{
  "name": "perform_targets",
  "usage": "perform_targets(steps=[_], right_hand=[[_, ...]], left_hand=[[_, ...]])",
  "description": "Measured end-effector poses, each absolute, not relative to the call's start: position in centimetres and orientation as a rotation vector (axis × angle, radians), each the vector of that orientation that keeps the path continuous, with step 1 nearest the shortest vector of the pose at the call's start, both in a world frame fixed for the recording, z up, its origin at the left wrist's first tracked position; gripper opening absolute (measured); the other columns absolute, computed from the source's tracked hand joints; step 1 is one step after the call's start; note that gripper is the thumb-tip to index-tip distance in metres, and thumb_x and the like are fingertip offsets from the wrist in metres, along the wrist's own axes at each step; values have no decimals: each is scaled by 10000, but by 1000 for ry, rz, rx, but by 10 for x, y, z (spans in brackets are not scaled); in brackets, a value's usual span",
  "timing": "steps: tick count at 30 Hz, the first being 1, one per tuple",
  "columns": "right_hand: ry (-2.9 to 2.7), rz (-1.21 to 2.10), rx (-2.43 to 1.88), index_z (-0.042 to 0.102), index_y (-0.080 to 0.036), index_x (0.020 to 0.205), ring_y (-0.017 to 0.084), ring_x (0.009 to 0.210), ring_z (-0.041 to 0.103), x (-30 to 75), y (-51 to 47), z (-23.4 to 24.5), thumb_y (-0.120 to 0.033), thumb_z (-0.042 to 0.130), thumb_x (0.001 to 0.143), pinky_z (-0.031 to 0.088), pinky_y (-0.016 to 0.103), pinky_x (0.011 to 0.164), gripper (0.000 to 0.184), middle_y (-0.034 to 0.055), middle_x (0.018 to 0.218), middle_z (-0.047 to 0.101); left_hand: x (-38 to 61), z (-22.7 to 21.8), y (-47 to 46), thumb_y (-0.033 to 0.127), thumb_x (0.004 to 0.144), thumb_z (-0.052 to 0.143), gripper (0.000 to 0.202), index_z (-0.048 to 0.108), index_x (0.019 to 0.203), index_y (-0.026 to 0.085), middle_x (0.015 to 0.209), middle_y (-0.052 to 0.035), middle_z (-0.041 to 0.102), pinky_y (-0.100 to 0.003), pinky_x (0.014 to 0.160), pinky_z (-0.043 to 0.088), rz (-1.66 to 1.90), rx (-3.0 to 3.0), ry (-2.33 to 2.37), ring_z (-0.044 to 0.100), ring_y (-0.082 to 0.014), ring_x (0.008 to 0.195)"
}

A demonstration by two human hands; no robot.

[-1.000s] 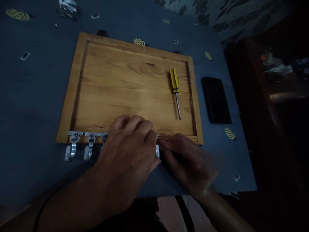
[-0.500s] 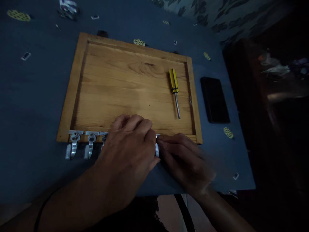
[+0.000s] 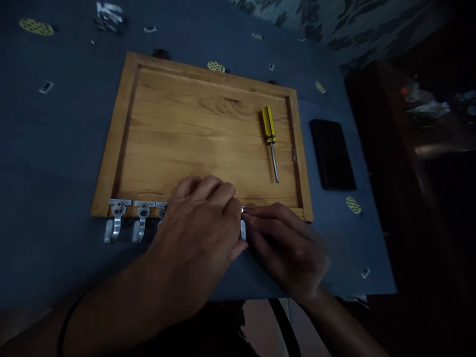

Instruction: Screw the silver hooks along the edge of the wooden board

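A wooden framed panel (image 3: 178, 124) lies flat on the table, with silver metal hooks (image 3: 118, 215) along its near edge. Bent over that edge, my left hand (image 3: 201, 230) is closed on a metal hook (image 3: 243, 229), its thumb beside the hook's curved end; the palm hides the hooks under it. My right hand (image 3: 288, 243) pinches at the same hook's plate with thumb and forefinger; a small glint shows at the fingertips, too small to name. On the panel's right part rests a yellow-handled screwdriver (image 3: 269, 129).
To the right of the panel lies a black phone (image 3: 332, 154) on the blue patterned tablecloth (image 3: 55, 163). More metal hooks (image 3: 109, 17) are piled at the far left, near a small screw (image 3: 94, 44). A dark shelf with clutter (image 3: 427, 106) stands beyond the right edge.
The view has shifted slightly, so everything appears a little further right. My right hand has turned slightly at the hook; my left hand keeps its place on the panel edge.
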State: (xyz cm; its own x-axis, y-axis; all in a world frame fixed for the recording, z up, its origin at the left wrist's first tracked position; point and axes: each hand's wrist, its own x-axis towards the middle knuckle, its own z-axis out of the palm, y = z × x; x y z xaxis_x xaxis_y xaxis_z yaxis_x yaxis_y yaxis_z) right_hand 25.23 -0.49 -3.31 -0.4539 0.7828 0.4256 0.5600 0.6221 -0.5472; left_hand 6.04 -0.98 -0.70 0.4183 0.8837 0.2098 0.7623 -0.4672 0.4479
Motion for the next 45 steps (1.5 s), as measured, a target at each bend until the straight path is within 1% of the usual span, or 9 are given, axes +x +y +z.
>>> perform_targets(steps=[4, 8, 11, 15, 21, 30, 32, 37, 45], right_hand=[[-2144, 538, -1032, 738, -209, 917, 142, 797, 760, 255, -3, -32, -48, 720, 884, 638, 240, 690, 165, 27, 914, 775], [-2114, 630, -1017, 722, -221, 932, 149, 811, 762, 257, -2, -33, -61, 718, 895, 652, 266, 694, 164, 27, 923, 777], [-2086, 655, -999, 715, -220, 924, 138, 825, 759, 255, -1, -35, -45, 721, 887, 648, 253, 710, 179, 16, 903, 776], [-2077, 660, -1008, 739, -223, 983, 140, 826, 757, 254, -2, -35, -59, 721, 895, 638, 256, 720, 187, 14, 897, 780], [-2069, 620, -1097, 740, -225, 1060, 123, 700, 712, 254, -3, -35, -128, 743, 910, 624, 255, 665, 179, -10, 837, 758], [-2002, 648, -1086, 740, -230, 1074, 117, 674, 697, 255, -3, -38, -132, 746, 907, 628, 251, 649, 194, -11, 842, 762], [-2002, 640, -1094, 743, -229, 1045, 126, 705, 715, 255, -2, -38, -134, 751, 902, 632, 254, 654, 172, -5, 849, 759], [-2008, 554, -1074, 747, -235, 971, 172, 911, 762, 256, 0, -41, -137, 744, 904, 662, 293, 748, 119, 39, 983, 765], [-2028, 555, -1041, 754, -222, 973, 154, 884, 757, 256, 0, -40, -127, 720, 918, 662, 278, 756, 115, 39, 988, 763]], left_hand=[[60, -7, -9, 330, 879, 814, 209, 717, 930, 152, 965, -54, 702, -454, 899, 434, 598, 2394, 1401, 616, -283, 989], [59, -6, -9, 298, 862, 824, 197, 696, 900, 153, 986, -57, 699, -464, 910, 434, 598, 2383, 1396, 611, -289, 1005], [58, -6, -10, 294, 860, 827, 203, 692, 907, 150, 984, -54, 693, -465, 918, 437, 593, 2381, 1393, 609, -291, 1015], [57, -6, -11, 270, 862, 827, 184, 694, 911, 153, 989, -46, 693, -452, 922, 438, 596, 2366, 1393, 608, -278, 1011], [55, -6, -12, 272, 857, 844, 215, 701, 958, 148, 992, -35, 693, -440, 933, 444, 609, 2355, 1383, 605, -263, 1005], [56, -3, -10, 293, 847, 855, 229, 709, 951, 152, 989, -49, 716, -456, 957, 470, 543, 2383, 1422, 617, -275, 1015], [56, -3, -10, 295, 842, 860, 229, 707, 946, 159, 987, -44, 721, -459, 949, 474, 538, 2375, 1429, 622, -274, 1009], [55, -3, -9, 292, 837, 865, 250, 706, 966, 149, 1002, -57, 723, -480, 929, 482, 557, 2368, 1423, 627, -290, 1013], [56, -3, -9, 289, 826, 868, 261, 693, 953, 142, 1005, -69, 720, -492, 915, 490, 542, 2389, 1426, 628, -303, 1008]])
